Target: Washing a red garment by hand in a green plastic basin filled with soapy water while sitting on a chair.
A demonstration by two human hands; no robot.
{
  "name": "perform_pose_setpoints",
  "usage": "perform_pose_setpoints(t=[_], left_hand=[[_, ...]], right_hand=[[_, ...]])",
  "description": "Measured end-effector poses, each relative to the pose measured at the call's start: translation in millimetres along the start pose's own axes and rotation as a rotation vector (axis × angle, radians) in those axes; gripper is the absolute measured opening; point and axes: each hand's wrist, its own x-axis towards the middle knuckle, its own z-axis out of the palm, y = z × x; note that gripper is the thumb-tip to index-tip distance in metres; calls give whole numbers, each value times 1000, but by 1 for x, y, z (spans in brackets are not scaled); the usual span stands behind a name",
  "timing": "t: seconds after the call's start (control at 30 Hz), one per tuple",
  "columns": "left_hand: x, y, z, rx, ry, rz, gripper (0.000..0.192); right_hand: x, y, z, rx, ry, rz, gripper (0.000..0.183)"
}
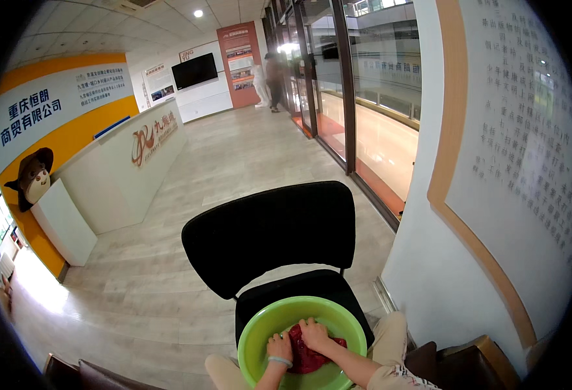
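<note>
A green plastic basin [261, 325] rests on the seat of a black chair, between my knees. Inside it lies a bunched dark red cloth [306, 360], which looks wet. My left hand [280, 347], with a pale bracelet at the wrist, grips the cloth's left side. My right hand [313, 333] holds its upper part, the fingers curled over the fabric. Water seems to cover the basin's bottom, though its depth is hard to tell.
The black chair's backrest [271, 234] rises beyond the basin. A wall panel with writing [520, 146] stands close on the right. Brown seats [476, 363] flank me. Farther off are a white reception counter [120, 180], glass doors [325, 78] and a person [273, 83].
</note>
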Motion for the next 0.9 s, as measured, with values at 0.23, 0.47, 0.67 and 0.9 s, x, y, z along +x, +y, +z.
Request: perform_pose_setpoints(t=[0.23,0.47,0.67,0.9], left_hand=[[0,-7,12,-57,119,-4,18],[-5,-17,7,-4,113,-130,32],[1,1,-31,-492,103,-196,30],[25,-32,65,-1703,6,-631,43]], right_hand=[[-4,-6,-10,39,14,58,28],[-6,-14,-24,-61,87,99,34],[0,-6,-16,132,128,151,26],[-11,-72,-39,701,136,4,17]])
